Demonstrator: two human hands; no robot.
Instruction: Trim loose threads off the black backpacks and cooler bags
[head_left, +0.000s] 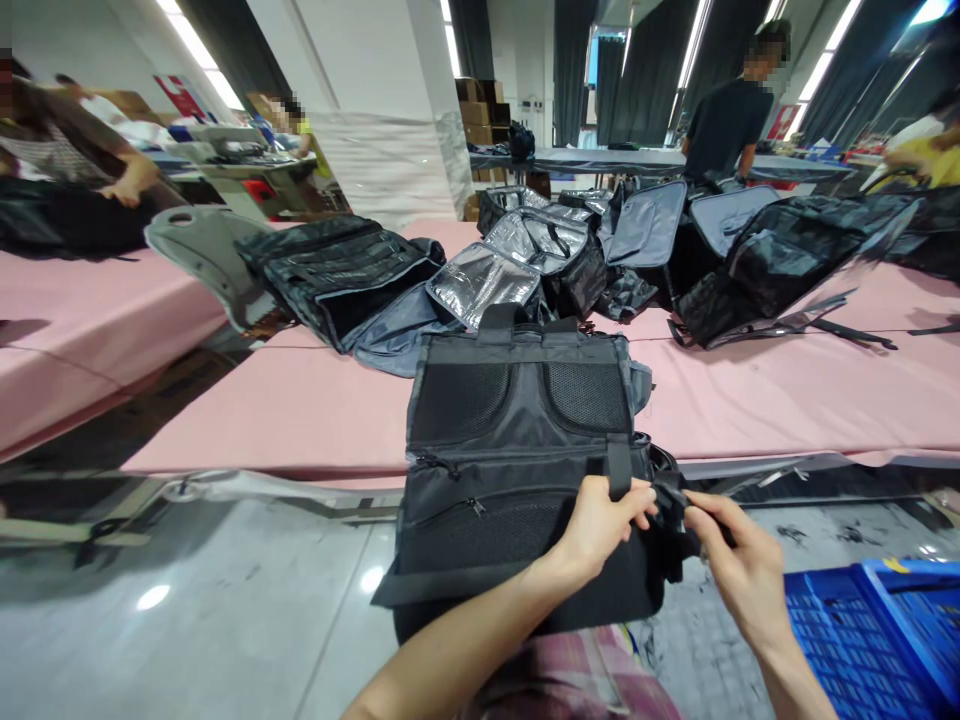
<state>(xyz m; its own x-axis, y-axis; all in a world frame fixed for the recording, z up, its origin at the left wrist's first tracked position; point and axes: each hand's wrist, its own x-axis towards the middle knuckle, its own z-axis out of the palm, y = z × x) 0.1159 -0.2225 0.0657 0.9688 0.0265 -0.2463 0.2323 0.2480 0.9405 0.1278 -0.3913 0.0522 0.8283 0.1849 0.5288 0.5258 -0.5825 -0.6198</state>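
Note:
A black backpack with mesh panels lies back side up, its upper part on the pink table and its lower part over the table's edge toward my lap. At its right side, my left hand pinches a black strap. Just to the right, my right hand is closed on a black webbing strap with thumb and fingers. The strap ends between the two hands are bunched, and any buckle there is too dark to make out. Two zipper pulls show on the backpack's left half.
Behind the backpack, the pink table carries an open silver-lined bag and several dark camouflage bags. A grey plastic chair stands at the left. Blue plastic crates sit at lower right. Other people are around the tables.

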